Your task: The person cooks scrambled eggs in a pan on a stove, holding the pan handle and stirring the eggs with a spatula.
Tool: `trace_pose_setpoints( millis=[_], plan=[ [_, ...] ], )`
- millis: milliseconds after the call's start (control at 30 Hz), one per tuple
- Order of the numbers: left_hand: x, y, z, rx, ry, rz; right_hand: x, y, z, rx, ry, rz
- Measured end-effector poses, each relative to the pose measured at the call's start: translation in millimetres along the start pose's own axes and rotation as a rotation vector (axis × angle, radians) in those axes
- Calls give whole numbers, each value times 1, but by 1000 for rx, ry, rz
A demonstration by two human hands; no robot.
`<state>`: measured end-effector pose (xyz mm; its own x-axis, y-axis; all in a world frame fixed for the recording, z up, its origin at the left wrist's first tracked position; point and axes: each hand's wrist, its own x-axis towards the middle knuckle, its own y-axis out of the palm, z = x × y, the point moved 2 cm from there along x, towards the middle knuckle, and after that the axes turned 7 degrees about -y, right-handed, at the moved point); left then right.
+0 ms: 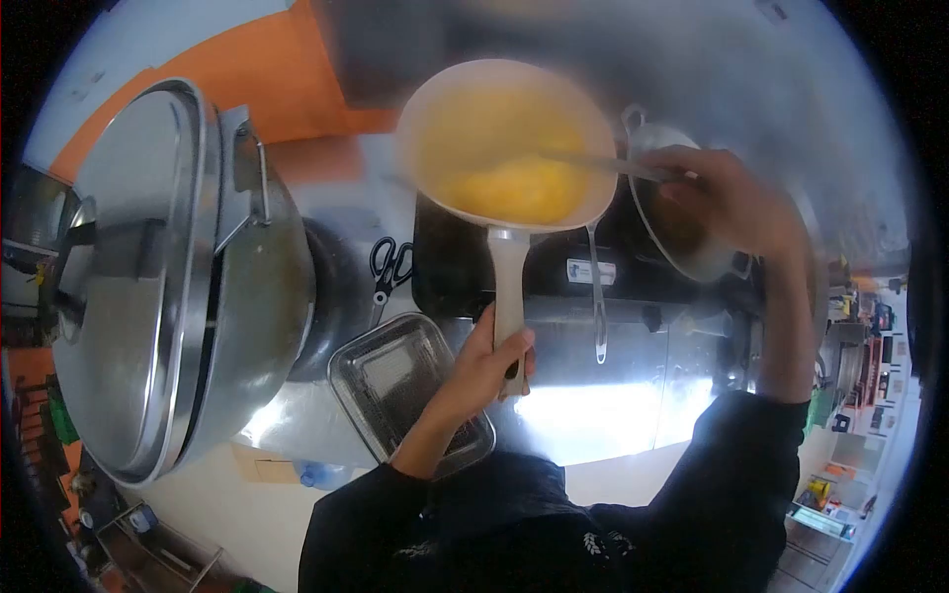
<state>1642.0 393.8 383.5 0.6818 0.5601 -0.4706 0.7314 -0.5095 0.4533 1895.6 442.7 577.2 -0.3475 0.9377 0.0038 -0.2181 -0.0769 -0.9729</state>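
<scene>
Left hand clasps the handle of a pan, whose bowl lies directly beyond its fingers. Right hand grips a thin utensil extending leftward over yellow food in the pan, ahead of the left hand.

Hands, two: left hand at six o'clock, right hand at two. Vessels on or above the surface, placed from mid-view: one frying pan at twelve, one large pot with one lid at nine, one two-handled pot at two, one rectangular metal tray at seven. Implements, three: scissors, one pair, between nine and ten; one slender utensil, kind unclear, between one and two; one slot-ended handle at three.
</scene>
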Motion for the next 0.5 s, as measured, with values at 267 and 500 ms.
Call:
trace_pose_setpoints(
  millis=[267, 500],
  plan=[
    [-7, 5, -8, -18, 12, -29, -51, 1, 70, -245, 131, -162],
    [-6, 2, -5, -64, 52, 2, -60, 0, 109, -433, 243, -98]
  ],
)
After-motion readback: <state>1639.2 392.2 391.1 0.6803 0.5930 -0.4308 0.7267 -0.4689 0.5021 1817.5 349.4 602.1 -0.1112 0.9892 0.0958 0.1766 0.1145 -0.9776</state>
